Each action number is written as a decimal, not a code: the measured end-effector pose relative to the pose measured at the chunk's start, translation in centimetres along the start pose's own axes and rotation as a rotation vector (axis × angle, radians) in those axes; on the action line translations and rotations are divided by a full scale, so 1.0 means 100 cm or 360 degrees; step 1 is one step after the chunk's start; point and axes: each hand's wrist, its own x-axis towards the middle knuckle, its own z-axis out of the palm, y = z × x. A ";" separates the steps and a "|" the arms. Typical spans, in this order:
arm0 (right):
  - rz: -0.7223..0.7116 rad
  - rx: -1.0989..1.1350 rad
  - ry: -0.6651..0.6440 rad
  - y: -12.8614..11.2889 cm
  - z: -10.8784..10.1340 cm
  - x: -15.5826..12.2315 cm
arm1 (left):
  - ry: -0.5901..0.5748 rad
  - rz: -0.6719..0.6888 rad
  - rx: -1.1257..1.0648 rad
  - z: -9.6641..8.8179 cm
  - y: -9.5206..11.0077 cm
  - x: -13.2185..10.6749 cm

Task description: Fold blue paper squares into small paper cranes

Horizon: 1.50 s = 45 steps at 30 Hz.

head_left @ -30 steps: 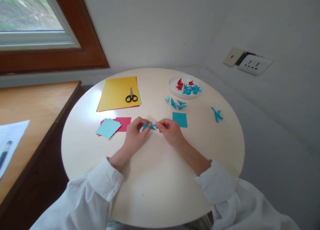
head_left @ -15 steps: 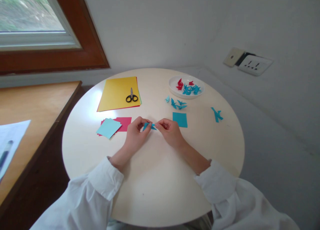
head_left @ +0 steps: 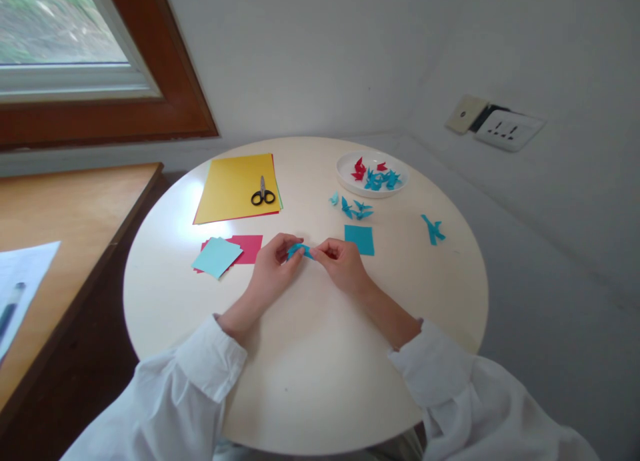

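Observation:
A small piece of folded blue paper [head_left: 301, 250] is held between both hands above the middle of the round table. My left hand [head_left: 275, 263] pinches its left part between thumb and fingers, which hide some of it. With thumb and forefinger closed, my right hand [head_left: 341, 263] grips the right end. Just beyond the right hand lies a flat blue paper square [head_left: 359, 239]. Several folded blue paper cranes [head_left: 357, 209] and a pale green folded piece [head_left: 334, 199] sit behind it.
A white plate [head_left: 345, 182] holds red and blue folded cranes. Black-handled scissors [head_left: 263, 193] rest on yellow sheets [head_left: 225, 187]. Pale green squares [head_left: 217, 257] overlap pink ones [head_left: 250, 249] at left. Blue paper strips [head_left: 433, 229] lie at right. A wooden desk [head_left: 95, 207] stands left.
The folded blue paper has turned slightly between my fingers, and its pointed lower right flap now shows as a curved band. Both hands stay nearly in place.

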 end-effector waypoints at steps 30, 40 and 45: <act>0.0077 -0.0101 -0.0031 0.005 0.001 0.000 | -0.0274 0.0161 0.0348 0.000 -0.008 -0.006; 0.0117 -0.0057 -0.0068 0.000 -0.002 0.002 | -0.0210 0.0148 0.0348 -0.003 -0.013 -0.002; 0.0093 -0.0119 -0.0003 -0.004 -0.004 0.002 | -0.0189 0.0057 0.0104 0.000 -0.015 0.000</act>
